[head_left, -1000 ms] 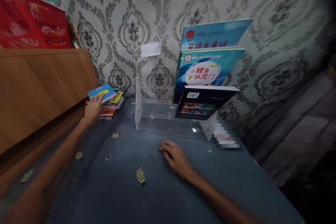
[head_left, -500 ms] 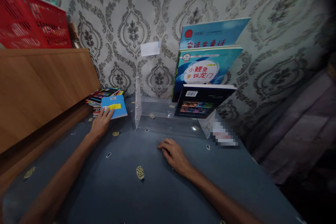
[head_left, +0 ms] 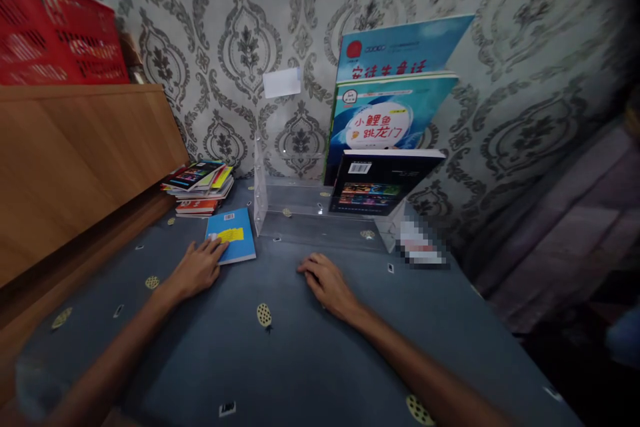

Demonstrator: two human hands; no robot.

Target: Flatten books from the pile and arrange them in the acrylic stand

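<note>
One blue book (head_left: 236, 233) just left of clear rack (head_left: 320, 230), nearer me than book stack (head_left: 203, 203). My left hand (head_left: 201, 267) over book's edge; thumb hidden, can't tell grip. Right hand (head_left: 327, 283) half-curled, empty. Judged step: handling book; raising it calls for firm edge pinch.

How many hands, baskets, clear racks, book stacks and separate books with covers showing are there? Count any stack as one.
Hands: 2 (left hand, right hand)
Red basket: 1
Clear rack: 1
Book stack: 1
Separate books: 4 (blue book under the left hand; black book, teal book and tall book in the rack)
Total: 9
</note>
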